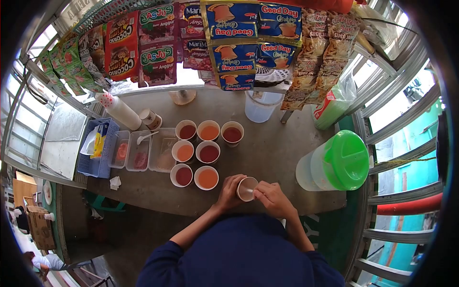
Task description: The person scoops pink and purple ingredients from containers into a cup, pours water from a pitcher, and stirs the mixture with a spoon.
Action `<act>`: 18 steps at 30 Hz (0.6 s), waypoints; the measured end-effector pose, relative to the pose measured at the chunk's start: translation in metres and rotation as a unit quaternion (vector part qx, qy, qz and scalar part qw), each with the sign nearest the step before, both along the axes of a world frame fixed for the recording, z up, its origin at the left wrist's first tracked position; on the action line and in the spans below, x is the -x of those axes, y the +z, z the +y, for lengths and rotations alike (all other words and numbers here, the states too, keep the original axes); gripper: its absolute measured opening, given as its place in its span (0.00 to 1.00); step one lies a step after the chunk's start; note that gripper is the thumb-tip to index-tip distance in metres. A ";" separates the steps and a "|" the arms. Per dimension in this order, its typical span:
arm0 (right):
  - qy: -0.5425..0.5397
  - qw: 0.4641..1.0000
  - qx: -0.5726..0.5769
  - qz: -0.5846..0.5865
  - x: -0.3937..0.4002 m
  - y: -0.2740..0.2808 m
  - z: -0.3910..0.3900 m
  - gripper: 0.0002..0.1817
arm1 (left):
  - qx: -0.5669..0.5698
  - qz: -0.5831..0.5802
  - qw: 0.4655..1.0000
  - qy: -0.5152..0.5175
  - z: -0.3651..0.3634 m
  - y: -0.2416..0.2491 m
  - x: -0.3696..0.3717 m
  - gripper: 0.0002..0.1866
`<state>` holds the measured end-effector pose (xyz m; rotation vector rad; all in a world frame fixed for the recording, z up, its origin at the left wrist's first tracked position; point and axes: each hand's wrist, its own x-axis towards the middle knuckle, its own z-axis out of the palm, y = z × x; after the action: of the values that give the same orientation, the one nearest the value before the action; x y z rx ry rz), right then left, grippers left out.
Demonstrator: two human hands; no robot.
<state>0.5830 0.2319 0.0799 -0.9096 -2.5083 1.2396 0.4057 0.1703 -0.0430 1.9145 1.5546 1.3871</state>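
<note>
Near the table's front edge, my left hand (230, 192) is wrapped round the side of a paper cup (247, 183). My right hand (274, 198) is closed at the cup's right rim, its fingers pinching a pale spoon (249, 191) that dips inside. Most of the spoon's handle is hidden by the fingers. Just to the left and behind stand several paper cups, some with orange drink (207, 178) and others with dark red drink (209, 153). Plastic tubs (162, 160) of pinkish powder sit further left, and a white spoon (146, 136) lies across one of them.
A large clear jug with a green lid (347, 160) stands at the right. Drink sachets (232, 28) hang in strips across the back. At the left are a blue basket (102, 165) and a stack of cups (118, 111). A translucent bucket (262, 106) stands at the back.
</note>
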 end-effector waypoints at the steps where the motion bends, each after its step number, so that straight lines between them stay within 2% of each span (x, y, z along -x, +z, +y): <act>1: -0.027 0.999 -0.037 -0.007 0.000 0.000 -0.001 0.12 | 0.001 -0.001 1.000 -0.001 -0.001 -0.001 0.000 0.40; 2: -0.028 0.999 -0.037 -0.008 -0.002 0.001 0.000 0.12 | 0.001 -0.001 1.000 0.000 -0.001 0.001 0.000 0.40; 4: 0.024 0.999 0.033 -0.009 -0.004 0.003 0.004 0.12 | 0.000 0.000 1.000 0.005 0.001 0.001 0.000 0.40; 7: -0.025 0.999 -0.019 0.026 0.000 -0.003 -0.001 0.12 | -0.002 -0.006 1.000 0.000 -0.001 -0.003 0.000 0.40; 11: 0.015 1.000 0.002 0.001 -0.002 -0.003 0.003 0.12 | -0.009 -0.003 1.000 -0.001 0.002 -0.002 0.000 0.40; 14: -0.027 0.999 -0.002 0.030 -0.002 0.001 0.001 0.13 | -0.007 -0.003 1.000 -0.004 0.001 0.000 0.000 0.40; 16: 0.013 1.000 0.012 -0.016 -0.004 0.002 0.004 0.13 | -0.002 0.001 1.000 0.000 0.002 0.001 0.000 0.40; 18: 0.000 0.999 0.022 0.024 -0.002 -0.003 0.003 0.13 | 0.001 0.000 1.000 -0.004 0.001 -0.001 0.000 0.40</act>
<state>0.5850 0.2350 0.0772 -0.8800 -2.4531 1.3049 0.4053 0.1716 -0.0444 1.9180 1.5466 1.3810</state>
